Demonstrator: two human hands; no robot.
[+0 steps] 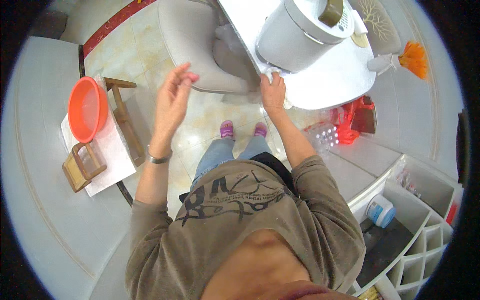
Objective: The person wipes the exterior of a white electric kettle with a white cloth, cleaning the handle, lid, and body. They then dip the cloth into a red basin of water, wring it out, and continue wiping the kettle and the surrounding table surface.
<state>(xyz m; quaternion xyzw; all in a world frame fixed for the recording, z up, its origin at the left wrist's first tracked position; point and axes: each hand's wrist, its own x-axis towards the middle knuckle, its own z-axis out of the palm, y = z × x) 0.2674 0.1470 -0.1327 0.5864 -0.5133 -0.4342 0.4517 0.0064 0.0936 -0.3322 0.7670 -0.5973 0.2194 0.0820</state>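
My right hand [273, 93] is at the near left edge of the white table [320, 90], its fingers closed on a crumpled white cloth [270, 73]. Just beyond it stands a large grey-white rice cooker [300, 40] with a brownish handle on its lid. My left hand [173, 95] hangs in the air over the floor, left of the table. Its fingers are loosely bent and apart, with nothing visible in them, and slightly blurred. The hand is nearest to a padded beige chair [187, 45] pushed up to the table.
An orange basin [88, 110] and a small wooden stool [82, 167] are on the left, beside a wooden frame [125, 117]. Orange dried flowers [414, 60] stand past the table. Red bags [350, 122] lie below it. A white shelf unit [415, 240] with a white-blue tub [381, 211] is at right.
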